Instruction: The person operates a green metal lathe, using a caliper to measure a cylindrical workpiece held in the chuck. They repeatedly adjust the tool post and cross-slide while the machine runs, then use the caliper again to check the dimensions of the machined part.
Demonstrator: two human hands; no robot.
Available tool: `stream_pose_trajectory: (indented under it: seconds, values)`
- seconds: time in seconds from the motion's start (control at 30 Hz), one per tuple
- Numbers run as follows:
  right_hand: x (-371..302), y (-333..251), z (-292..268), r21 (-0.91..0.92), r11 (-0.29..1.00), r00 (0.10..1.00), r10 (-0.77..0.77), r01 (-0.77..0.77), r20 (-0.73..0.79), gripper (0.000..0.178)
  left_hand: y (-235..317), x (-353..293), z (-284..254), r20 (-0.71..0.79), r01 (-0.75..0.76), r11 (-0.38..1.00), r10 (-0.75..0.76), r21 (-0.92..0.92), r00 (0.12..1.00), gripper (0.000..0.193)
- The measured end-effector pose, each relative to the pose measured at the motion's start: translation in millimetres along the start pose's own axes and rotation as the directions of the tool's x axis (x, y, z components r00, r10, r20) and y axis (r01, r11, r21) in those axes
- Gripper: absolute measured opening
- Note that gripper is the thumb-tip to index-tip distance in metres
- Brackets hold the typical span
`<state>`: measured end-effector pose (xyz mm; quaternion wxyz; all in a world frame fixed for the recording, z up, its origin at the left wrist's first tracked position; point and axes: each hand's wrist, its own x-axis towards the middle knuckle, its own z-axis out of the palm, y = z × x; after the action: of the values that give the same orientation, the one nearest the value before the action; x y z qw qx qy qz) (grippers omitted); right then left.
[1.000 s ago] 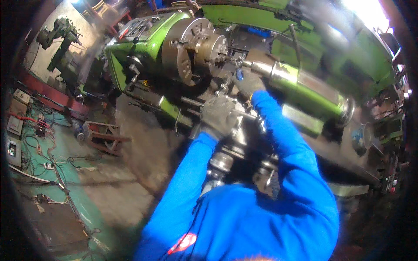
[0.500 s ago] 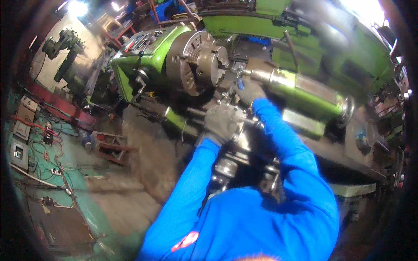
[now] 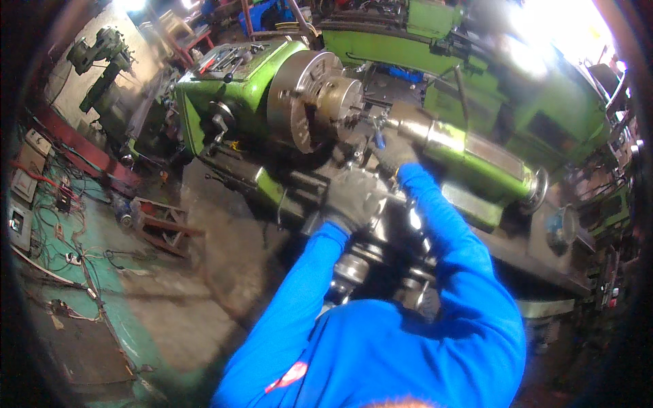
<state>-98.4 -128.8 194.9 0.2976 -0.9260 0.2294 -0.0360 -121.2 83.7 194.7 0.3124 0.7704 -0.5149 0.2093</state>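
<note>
My left hand (image 3: 355, 198), in a grey glove, rests over metal parts of the lathe carriage (image 3: 389, 219). Its fingers are bent down and mostly hidden, so their grip cannot be made out. Farther right and ahead, my gloved right hand (image 3: 397, 154) is closed on a blue-handled tool (image 3: 379, 140), whose metal end points toward the gap between chuck and tailstock. The big round chuck (image 3: 341, 99) on the green headstock is to the left of that tool. To its right stands the green tailstock (image 3: 476, 148) with its bare metal quill (image 3: 409, 121).
Several hand tools (image 3: 228, 60) lie on top of the headstock. A handwheel (image 3: 537, 191) is at the tailstock's right end. Another green machine (image 3: 381, 46) stands behind. On the left floor are cables (image 3: 71, 238) and a rusty metal frame (image 3: 163, 224).
The view has shifted slightly, so the machine appears a little displaced. Both hands stay at nearly the same places on the lathe, the right one still with the blue-handled tool.
</note>
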Motion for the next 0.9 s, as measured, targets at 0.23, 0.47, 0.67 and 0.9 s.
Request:
stream_pose_trajectory:
  seconds: [0.23,0.47,0.67,0.9]
  values:
    - [-0.3,-2.0,-1.0,-0.012,1.000,1.000,-0.008,0.008,0.005,0.060,-0.8,-1.4,1.5,0.005,0.007,1.000,-0.007,-0.004,1.000,0.026]
    - [-3.0,-7.8,-4.9,0.002,1.000,1.000,-0.004,0.004,-0.003,0.062,-2.8,-2.9,2.5,0.000,0.003,1.000,-0.003,0.020,1.000,0.026]
    - [-2.4,-1.5,-2.7,-0.005,0.999,0.999,-0.043,0.043,-0.025,0.062,-2.5,-3.0,4.2,0.000,-0.004,0.999,0.004,0.047,1.000,0.031]
    - [3.8,7.4,-2.0,0.020,0.998,0.998,-0.065,0.065,-0.013,0.057,-3.5,0.7,10.3,0.029,-0.020,0.998,0.019,0.065,0.999,0.041]
